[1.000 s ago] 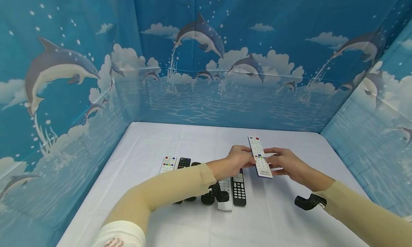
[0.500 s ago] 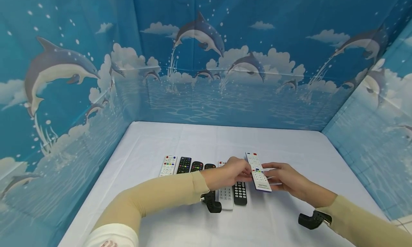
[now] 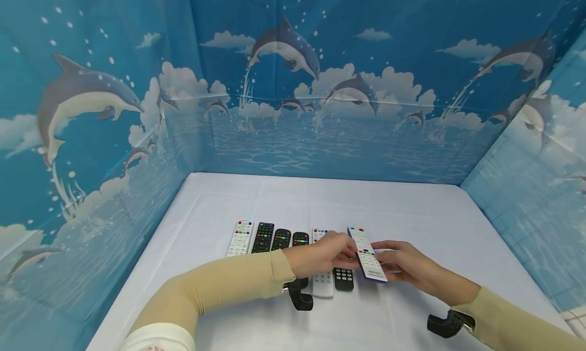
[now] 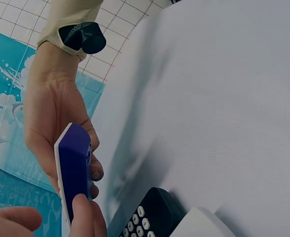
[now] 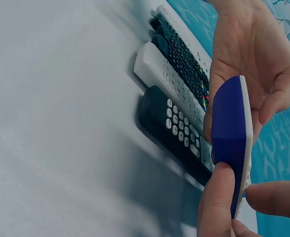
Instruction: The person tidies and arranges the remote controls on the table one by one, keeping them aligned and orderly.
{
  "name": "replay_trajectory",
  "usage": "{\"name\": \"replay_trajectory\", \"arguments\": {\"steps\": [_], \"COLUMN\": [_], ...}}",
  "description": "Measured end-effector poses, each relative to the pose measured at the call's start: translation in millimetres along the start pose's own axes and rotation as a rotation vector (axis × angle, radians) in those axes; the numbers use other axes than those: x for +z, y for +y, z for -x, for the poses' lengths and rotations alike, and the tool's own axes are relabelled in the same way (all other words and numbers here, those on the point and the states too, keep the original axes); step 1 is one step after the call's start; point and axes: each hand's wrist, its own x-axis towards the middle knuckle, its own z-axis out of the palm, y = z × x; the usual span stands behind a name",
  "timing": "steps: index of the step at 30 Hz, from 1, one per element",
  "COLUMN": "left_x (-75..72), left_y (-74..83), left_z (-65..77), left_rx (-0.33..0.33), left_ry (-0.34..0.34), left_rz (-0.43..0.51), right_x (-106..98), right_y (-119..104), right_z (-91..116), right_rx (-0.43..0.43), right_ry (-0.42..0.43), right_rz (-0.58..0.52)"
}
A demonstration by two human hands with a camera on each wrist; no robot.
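Note:
A white remote control (image 3: 368, 255) with a blue back is held tilted above the table, its button face up. My left hand (image 3: 333, 252) holds its left edge; in the left wrist view its fingertips (image 4: 88, 217) lie against the blue back. At the opposite edge, my right hand (image 3: 405, 262) pinches the remote, one finger (image 5: 219, 192) on the back and another digit (image 5: 278, 197) at the button face. Just beneath my left hand lies a black remote (image 3: 344, 279), partly covered. Beside it is a long white remote (image 3: 323, 285).
Farther left in the same row lie a white remote (image 3: 240, 239), a black one (image 3: 263, 237) and two rounded black ones (image 3: 281, 239), partly behind my left sleeve. A white cloth covers the table (image 3: 256, 193). Dolphin-print curtains (image 3: 293, 137) enclose its back and sides.
Both hands have brought the white and blue remote nearer to the body and lower, alongside the row's right end. The remotes lying in the row have stayed put.

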Motion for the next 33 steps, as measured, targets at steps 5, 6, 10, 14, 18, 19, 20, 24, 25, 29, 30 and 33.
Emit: {"name": "replay_trajectory", "arguments": {"steps": [5,6,10,14,18,19,20,24,25,29,30,33], "left_x": [-1.1,-1.6,-3.4,-3.6,-3.1,-3.2,-3.2,-3.9,-3.9,-2.4,-1.8,0.0], "left_y": [-0.8,-1.1,-2.4,-3.2,-4.6,-5.0,-5.5,-6.2,-6.0,-5.4,-5.4,-5.8], "left_z": [0.8,0.8,0.8,0.9,0.9,1.0,1.3,3.3,3.8,6.4,7.0,8.4], "left_rx": [0.003,0.002,-0.012,-0.009,0.012,0.018,0.025,0.044,0.043,0.03,0.028,0.022], "left_ry": [-0.006,-0.008,-0.022,-0.024,0.002,0.012,0.022,0.053,0.052,0.022,0.013,-0.001], "left_rz": [-0.002,-0.002,-0.003,-0.014,-0.037,-0.043,-0.048,-0.075,-0.083,-0.128,-0.143,-0.16], "right_x": [-0.8,-0.5,1.1,0.6,-0.5,-0.7,-0.8,-1.4,-1.7,-0.5,0.5,4.3], "right_y": [2.5,2.9,4.9,6.0,7.3,8.0,8.9,12.7,13.3,14.4,14.5,15.2], "right_z": [1.4,1.9,3.7,3.0,3.2,3.7,4.6,7.1,6.9,4.0,3.1,1.6], "right_rx": [-0.006,-0.009,-0.015,-0.024,-0.018,-0.012,-0.008,-0.004,-0.008,-0.017,-0.015,-0.001], "right_ry": [-0.009,-0.012,-0.015,-0.017,-0.01,-0.007,-0.006,0.003,0.006,0.007,0.005,0.001], "right_rz": [-0.009,-0.012,-0.024,-0.02,-0.011,-0.01,-0.007,0.012,0.018,0.041,0.046,0.056]}}
